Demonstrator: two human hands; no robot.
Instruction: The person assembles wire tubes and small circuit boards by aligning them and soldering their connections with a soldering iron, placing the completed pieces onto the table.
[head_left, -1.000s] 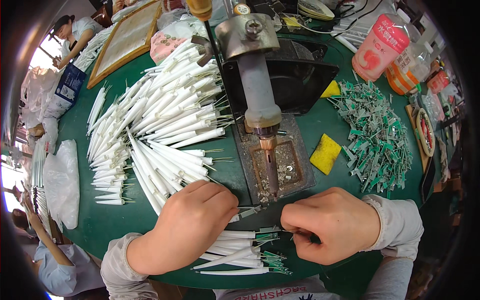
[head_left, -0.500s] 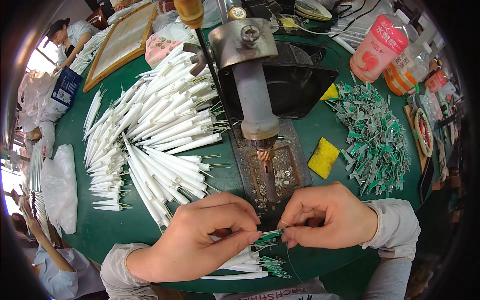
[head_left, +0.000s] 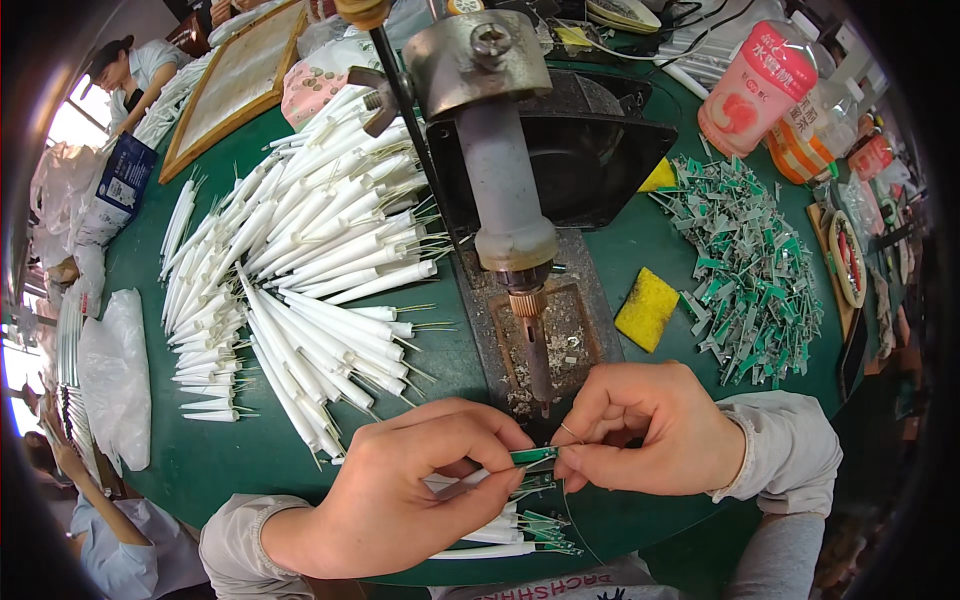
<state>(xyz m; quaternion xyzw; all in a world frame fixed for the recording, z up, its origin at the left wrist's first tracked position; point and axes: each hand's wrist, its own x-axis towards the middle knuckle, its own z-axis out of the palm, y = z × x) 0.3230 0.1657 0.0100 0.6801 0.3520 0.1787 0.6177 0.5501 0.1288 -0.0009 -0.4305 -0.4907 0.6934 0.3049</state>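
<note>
Green circuit board, one small strip, sits just in front of the soldering iron, whose tip points down near it but apart.

Left hand: thumb and forefinger pinched on the board's left end. The grip probably sits there to leave the other end exposed and keep the fingers off the hot tip. Whether a tube is joined to this board: cannot tell, hand covers it.

Right hand: thumb and forefinger closed on a thin wire, touching or nearly touching the board's right end. A fingertip pinch seems suited to something this fine. Remaining fingers curled.

Iron is clamped upright over a debris-filled tray; fixed mounting presumably leaves both hands free, tray catching scraps.

White tubes lie heaped left, many wire ends facing the iron, likely for easy picking. Loose boards are piled right, within reach of that hand. Yellow sponge lies between pile and tray, perhaps for wiping. Below the hands, tubes with boards at their ends lie side by side, boards rightward.
</note>
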